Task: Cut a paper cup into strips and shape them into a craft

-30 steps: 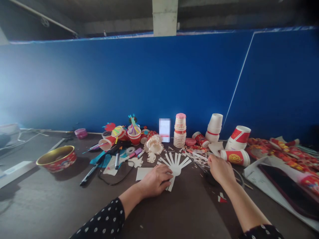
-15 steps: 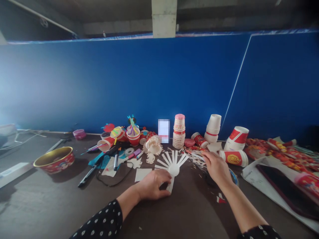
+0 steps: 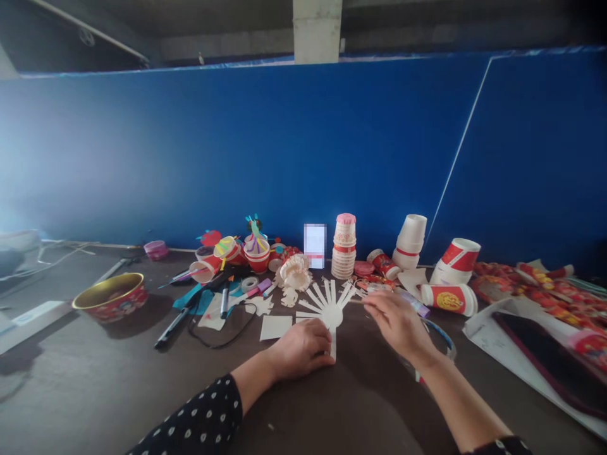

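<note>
A white paper cup (image 3: 333,314) is cut into strips and lies flattened, its strips fanned out around the round base. My left hand (image 3: 303,347) rests on the table at its lower left, thumb and fingers closed on the strip that points towards me. Part of the cup is hidden under that hand. To the right, my right hand (image 3: 401,325) hovers over the table with its fingers stretched towards the fan and apart from it. Nothing shows in those fingers. A white square of paper (image 3: 275,327) lies left of my left hand.
Behind the fan stand a stack of paper cups (image 3: 344,249) and white cups (image 3: 410,242). A red cup (image 3: 448,299) lies at the right, near a phone (image 3: 545,354). A gold-rimmed bowl (image 3: 111,300), markers (image 3: 224,302) and a crinkled paper shape (image 3: 294,275) are on the left.
My right hand has moved a little left and down, away from the paper scraps towards the fan. My left thumb has closed in towards the fingers. The view has shifted slightly.
</note>
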`<control>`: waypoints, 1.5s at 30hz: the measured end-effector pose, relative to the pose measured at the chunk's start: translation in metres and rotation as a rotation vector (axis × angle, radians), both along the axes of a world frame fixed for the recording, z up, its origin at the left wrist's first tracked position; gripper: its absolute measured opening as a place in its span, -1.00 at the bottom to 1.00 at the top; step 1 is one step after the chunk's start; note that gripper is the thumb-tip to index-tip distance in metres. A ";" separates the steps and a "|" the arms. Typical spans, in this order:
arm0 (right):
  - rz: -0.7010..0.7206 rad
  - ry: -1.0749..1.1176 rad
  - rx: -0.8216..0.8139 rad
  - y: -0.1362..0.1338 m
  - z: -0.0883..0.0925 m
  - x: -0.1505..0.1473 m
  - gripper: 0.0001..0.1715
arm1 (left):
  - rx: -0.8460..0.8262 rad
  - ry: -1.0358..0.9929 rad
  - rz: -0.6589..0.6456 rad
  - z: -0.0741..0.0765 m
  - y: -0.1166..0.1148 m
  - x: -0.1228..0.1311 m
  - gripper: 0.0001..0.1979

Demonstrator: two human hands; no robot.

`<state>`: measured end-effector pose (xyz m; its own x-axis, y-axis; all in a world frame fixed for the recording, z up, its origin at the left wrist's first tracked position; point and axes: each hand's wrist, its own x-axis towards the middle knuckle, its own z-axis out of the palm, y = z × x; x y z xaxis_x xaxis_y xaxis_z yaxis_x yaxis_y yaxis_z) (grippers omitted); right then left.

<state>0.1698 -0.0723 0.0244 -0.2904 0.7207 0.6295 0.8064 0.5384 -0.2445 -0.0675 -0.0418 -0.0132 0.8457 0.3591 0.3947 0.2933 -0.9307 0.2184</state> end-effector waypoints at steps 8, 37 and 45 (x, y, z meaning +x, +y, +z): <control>0.176 -0.383 -0.362 -0.008 0.000 -0.021 -0.78 | 0.009 0.035 0.004 0.001 -0.001 -0.001 -0.79; 0.163 -0.394 -0.412 -0.016 -0.006 -0.043 -0.88 | 0.246 0.091 0.067 -0.002 -0.009 0.015 -0.79; 0.144 -0.395 -0.406 -0.015 -0.008 -0.044 -0.87 | 0.206 0.113 0.109 0.001 -0.011 0.015 -0.81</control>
<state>0.1256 -0.0875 0.0164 -0.5596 0.8177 0.1349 0.8043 0.5751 -0.1497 -0.0522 -0.0531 -0.0125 0.8496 0.3723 0.3736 0.4059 -0.9139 -0.0122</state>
